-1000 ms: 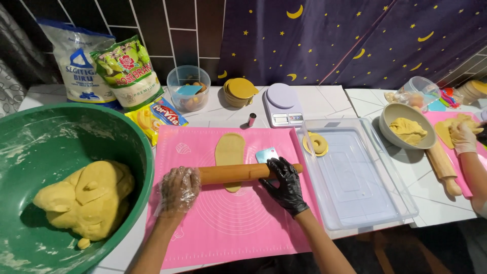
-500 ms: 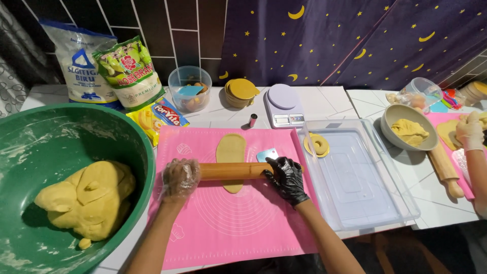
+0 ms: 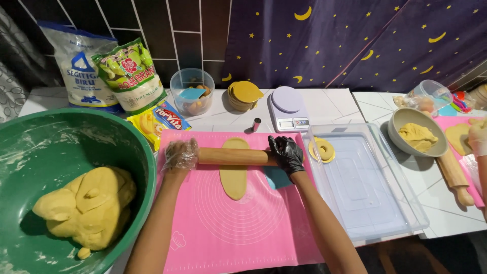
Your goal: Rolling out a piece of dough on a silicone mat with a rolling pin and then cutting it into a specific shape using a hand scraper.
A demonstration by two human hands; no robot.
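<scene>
A wooden rolling pin (image 3: 234, 156) lies across a long oval of yellow dough (image 3: 234, 172) on a pink silicone mat (image 3: 238, 223). My left hand (image 3: 180, 154), in a clear plastic glove, grips the pin's left end. My right hand (image 3: 287, 152), in a black glove, grips its right end. A blue scraper (image 3: 278, 178) lies on the mat just below my right hand.
A big green bowl (image 3: 133, 147) with a lump of dough stands at the left. A clear tray (image 3: 370, 187) holding a dough ring (image 3: 323, 149) lies on the right. Behind are flour bags, a clear tub, a kitchen scale (image 3: 287, 107). Another person's gloved hand (image 3: 478, 136), bowl and rolling pin are far right.
Both hands have pushed the rolling pin away from me, up along the dough. The dough piece now looks longer below the pin.
</scene>
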